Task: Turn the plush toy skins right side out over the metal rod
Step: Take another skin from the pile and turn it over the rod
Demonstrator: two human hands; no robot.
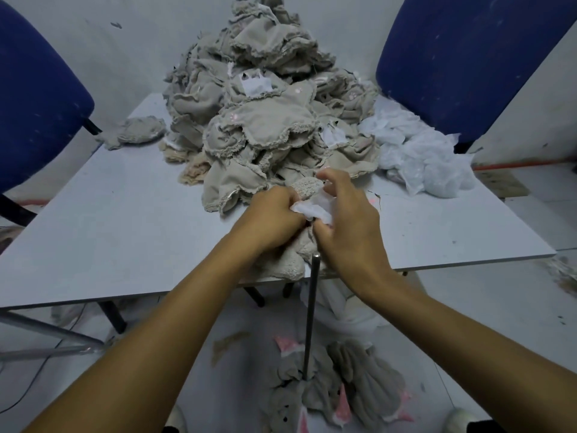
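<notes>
A beige plush toy skin (288, 260) with a white lining patch (315, 209) lies bunched at the table's front edge. My left hand (271, 218) grips its fabric from the left. My right hand (349, 226) pinches the white patch and fabric from the right, fingers curled. The thin metal rod (310, 317) stands upright just below my hands, its tip close to the skin's lower edge. A tall heap of inside-out beige skins (265, 114) covers the back of the table.
The white table (125, 229) has bare surface at left and right. White bags (418, 151) lie at the back right. Blue chairs (468, 57) stand on both sides. Turned grey and pink skins (343, 392) lie on the floor around the rod's base.
</notes>
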